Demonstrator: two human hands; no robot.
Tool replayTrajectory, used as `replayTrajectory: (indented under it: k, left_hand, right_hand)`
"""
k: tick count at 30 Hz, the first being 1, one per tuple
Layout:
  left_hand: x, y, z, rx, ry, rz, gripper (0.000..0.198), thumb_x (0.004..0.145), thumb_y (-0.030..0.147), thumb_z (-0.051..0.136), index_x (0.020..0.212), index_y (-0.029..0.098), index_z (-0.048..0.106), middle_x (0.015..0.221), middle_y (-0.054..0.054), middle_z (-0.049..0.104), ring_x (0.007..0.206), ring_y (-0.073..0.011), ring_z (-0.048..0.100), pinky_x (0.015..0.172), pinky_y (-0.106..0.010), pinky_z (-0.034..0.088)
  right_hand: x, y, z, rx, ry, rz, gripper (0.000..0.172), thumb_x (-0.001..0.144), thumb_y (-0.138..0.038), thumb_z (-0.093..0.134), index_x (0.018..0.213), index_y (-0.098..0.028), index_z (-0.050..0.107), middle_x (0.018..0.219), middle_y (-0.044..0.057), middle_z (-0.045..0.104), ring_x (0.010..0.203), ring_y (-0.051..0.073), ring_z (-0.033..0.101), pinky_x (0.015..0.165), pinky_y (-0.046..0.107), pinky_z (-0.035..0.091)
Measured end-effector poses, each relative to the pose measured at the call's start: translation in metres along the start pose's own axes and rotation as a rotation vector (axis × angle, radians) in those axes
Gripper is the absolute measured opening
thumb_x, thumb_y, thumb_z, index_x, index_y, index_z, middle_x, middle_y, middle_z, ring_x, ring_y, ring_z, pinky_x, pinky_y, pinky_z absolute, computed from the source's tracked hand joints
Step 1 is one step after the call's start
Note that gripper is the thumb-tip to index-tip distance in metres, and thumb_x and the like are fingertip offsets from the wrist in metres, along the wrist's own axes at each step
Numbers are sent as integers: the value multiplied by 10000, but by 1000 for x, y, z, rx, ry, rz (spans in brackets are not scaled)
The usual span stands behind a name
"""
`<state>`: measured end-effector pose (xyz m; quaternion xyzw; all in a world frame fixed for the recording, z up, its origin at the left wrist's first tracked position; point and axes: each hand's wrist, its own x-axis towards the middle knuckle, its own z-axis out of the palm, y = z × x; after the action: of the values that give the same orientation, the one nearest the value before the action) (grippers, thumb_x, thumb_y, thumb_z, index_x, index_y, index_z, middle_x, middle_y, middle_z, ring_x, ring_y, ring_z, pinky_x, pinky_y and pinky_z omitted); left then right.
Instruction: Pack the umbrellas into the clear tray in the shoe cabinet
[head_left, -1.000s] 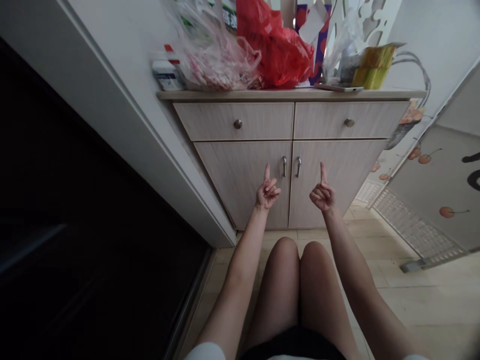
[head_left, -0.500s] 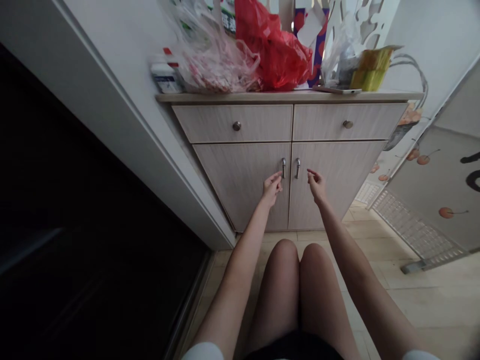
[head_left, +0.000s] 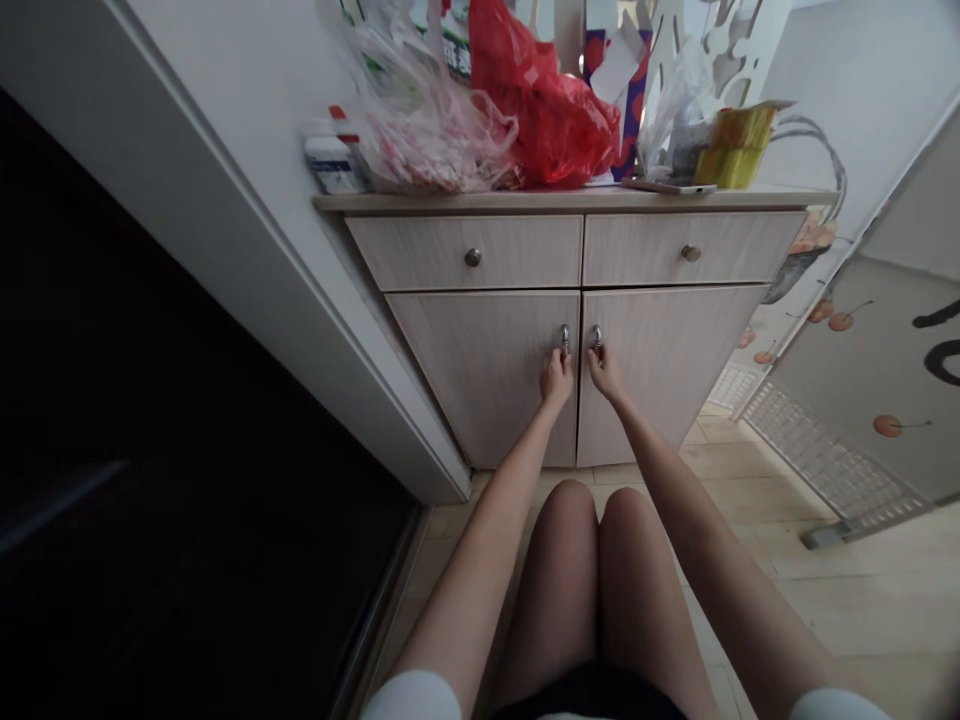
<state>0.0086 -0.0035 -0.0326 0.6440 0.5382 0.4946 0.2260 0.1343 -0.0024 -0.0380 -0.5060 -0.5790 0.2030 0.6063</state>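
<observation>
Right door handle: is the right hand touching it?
Touching. The head view shows the right hand curled around the lower part of the right door handle, whose top stays visible above it.

We have the fingers of our bare left hand (head_left: pixel 557 377) curled round the lower part of the curved silver metal left handle (head_left: pixel 565 334), and our bare right hand (head_left: pixel 604 372) holds the matching curved silver metal right handle (head_left: pixel 597 333). Both sit on pale wood-grained cabinet doors (head_left: pixel 675 360), beside the dark seam between them. Above, we see two pale wood-grained drawers (head_left: pixel 525 245) with round metal knobs (head_left: pixel 472 257). On the pale cabinet top (head_left: pixel 420 203) we find, left to right, a white plastic bottle (head_left: pixel 332 165), a translucent pinkish plastic bag (head_left: pixel 442 140), a crumpled red plastic bag (head_left: pixel 559 125) and a glossy yellow package (head_left: pixel 735 148). Our bare knees (head_left: pixel 571 515) face the doors over a pale floor (head_left: pixel 772 520).
</observation>
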Motion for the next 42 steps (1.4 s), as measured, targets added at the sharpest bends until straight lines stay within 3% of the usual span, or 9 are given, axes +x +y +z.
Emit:
replayTrajectory:
  k: [6, 12, 21, 29, 36, 42]
  left_hand:
    - [-41, -7, -23, -130, 56, 72, 67, 912, 222, 562, 869, 205, 610, 900, -82, 655, 895, -210, 602, 842, -302, 409]
    - [-91, -13, -68, -200, 109, 154, 71, 873, 272, 623, 831, 219, 643, 826, -64, 677, 865, -221, 622, 897, -343, 423]
    - [-152, -39, -128, -207, 229, 81, 348, 882, 544, 554, 893, 209, 647, 792, -60, 669, 827, -208, 632, 852, -340, 472]
    - [-182, -56, -172, -151, 495, -20, 537, 780, 721, 545, 868, 197, 621, 769, -59, 661, 744, -204, 635, 738, -336, 498]
    - [-193, -72, -215, -129, 699, -57, 499, 734, 688, 593, 821, 197, 593, 745, -32, 636, 686, -177, 608, 660, -298, 487]
    - [-188, -77, -242, -248, 923, -121, 451, 683, 632, 625, 764, 195, 546, 700, 23, 563, 687, -146, 546, 717, -314, 478]
  right_hand:
    - [-49, -16, -34, 57, 0, -39, 430, 878, -666, 458, 844, -244, 528, 805, 47, 600, 754, 191, 545, 736, 344, 448]
    - [-98, -38, -82, 26, 5, -7, 423, 894, -626, 508, 795, -219, 564, 728, 25, 613, 710, 173, 567, 688, 308, 446]
    - [-161, -55, -157, -42, 140, 48, 401, 879, -605, 562, 863, -209, 620, 728, 11, 608, 706, 171, 596, 699, 329, 511]
    - [-189, -54, -196, -102, 306, 101, 444, 856, -646, 552, 882, -207, 612, 674, 3, 595, 640, 167, 587, 631, 323, 517]
    - [-207, -39, -251, -215, 468, 86, 502, 813, -708, 538, 785, -207, 550, 657, 8, 560, 571, 163, 530, 558, 315, 463]
    - [-214, -32, -296, -290, 574, 78, 473, 806, -722, 528, 834, -252, 571, 780, 48, 611, 755, 254, 592, 715, 440, 492]
